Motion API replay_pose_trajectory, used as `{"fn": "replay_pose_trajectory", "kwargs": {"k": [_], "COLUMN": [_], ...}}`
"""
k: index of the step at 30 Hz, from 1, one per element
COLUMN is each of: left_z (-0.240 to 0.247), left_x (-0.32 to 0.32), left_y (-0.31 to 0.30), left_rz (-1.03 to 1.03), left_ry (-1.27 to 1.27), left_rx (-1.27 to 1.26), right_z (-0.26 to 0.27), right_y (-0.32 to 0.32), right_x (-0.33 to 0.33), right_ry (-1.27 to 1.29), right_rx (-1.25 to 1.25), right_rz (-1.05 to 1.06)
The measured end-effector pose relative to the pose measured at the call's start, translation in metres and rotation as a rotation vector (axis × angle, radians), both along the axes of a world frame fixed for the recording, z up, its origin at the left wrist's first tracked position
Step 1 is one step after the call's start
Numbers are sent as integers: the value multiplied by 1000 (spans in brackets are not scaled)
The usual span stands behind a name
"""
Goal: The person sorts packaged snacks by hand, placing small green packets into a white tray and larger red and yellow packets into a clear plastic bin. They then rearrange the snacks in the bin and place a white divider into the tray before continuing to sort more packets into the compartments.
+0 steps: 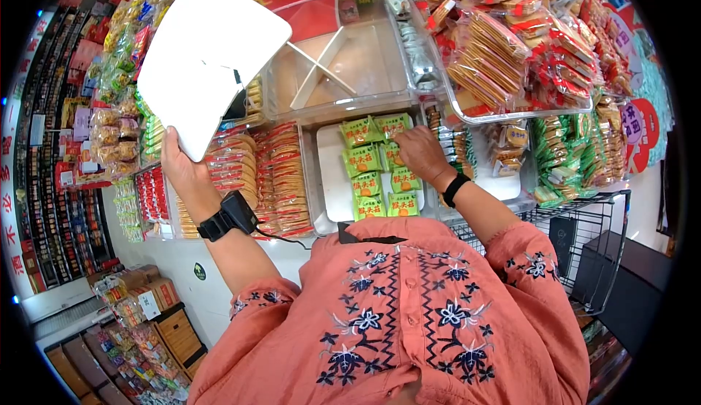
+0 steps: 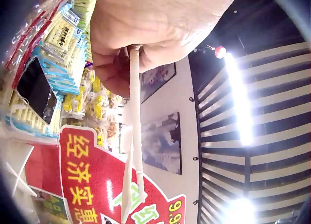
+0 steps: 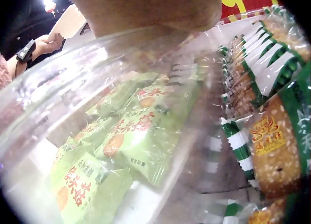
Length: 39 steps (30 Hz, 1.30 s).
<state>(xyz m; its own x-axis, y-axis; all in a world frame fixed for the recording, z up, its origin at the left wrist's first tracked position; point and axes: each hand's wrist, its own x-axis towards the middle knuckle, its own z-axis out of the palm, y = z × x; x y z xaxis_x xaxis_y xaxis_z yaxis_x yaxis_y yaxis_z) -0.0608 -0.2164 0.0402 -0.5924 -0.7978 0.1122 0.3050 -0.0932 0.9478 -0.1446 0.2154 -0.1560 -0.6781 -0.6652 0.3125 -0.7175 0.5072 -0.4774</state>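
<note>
My left hand (image 1: 184, 166) grips the lower corner of a white board (image 1: 212, 55), raised at the upper left; in the left wrist view the board (image 2: 135, 107) appears edge-on between thumb and fingers. My right hand (image 1: 423, 153) is over the right column of green packets (image 1: 405, 180), near its upper end, inside a clear bin with a white base (image 1: 332, 175). The right wrist view shows the hand (image 3: 150, 10) above the packets (image 3: 138, 129), beyond a clear plastic wall; its fingertips are hidden, so any hold on a packet cannot be made out.
Behind the bin is a clear compartment with a white cross divider (image 1: 319, 68). Red-wrapped snacks (image 1: 281, 179) stand left of it, green-striped packs (image 1: 453, 139) right. An upper tray (image 1: 511, 115) of wrapped biscuits juts over the right side. A wire cart (image 1: 602, 248) stands at lower right.
</note>
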Motion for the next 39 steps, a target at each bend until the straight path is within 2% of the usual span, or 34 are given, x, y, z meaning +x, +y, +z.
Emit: {"fn": "replay_pose_trajectory", "kwargs": {"k": [5,8,11,14,17,20,23,26,29,31,32,33,35,36,39], "left_z": [-15,-5,-32,-37,-43,-28,-20,-7,11,20,15,11,-19,-32,-49], "left_x": [0,1,4,6,9,9,13,7,-27,-55,-72,-89,-124,-145,-184], "left_y": [-9,13,-18,-22,-26,-9,-4,11,48,76,76,84,76,76,91], "left_rz": [97,184,149,147,253,317,456,461,158,-92,-222,-359,-615,-701,-948], "left_ry": [18,-56,-28,-73,-167,-386,-747,-670,-440,-439,-468,-490,-458,-504,-636], "left_rx": [-59,-76,-125,-173,-246,-375,-732,-978,-957,-849,-969,-958,-1234,-1360,-1523], "right_z": [-3,1,0,4,3,1,3,3,-1,1,2,2,0,0,0], "right_y": [1,1,1,1,0,0,0,1,0,0,0,1,1,1,1], "right_x": [0,0,0,0,0,1,0,1,1,0,0,0,-1,-1,-1], "right_ry": [-7,0,-2,-8,9,7,9,11,30,21,17,14,7,7,1], "right_rx": [4,31,23,9,4,-9,-11,5,6,2,0,8,23,12,-8], "right_rz": [-6,1,-2,-3,-4,-8,-3,-18,-9,-2,1,3,3,1,0]}}
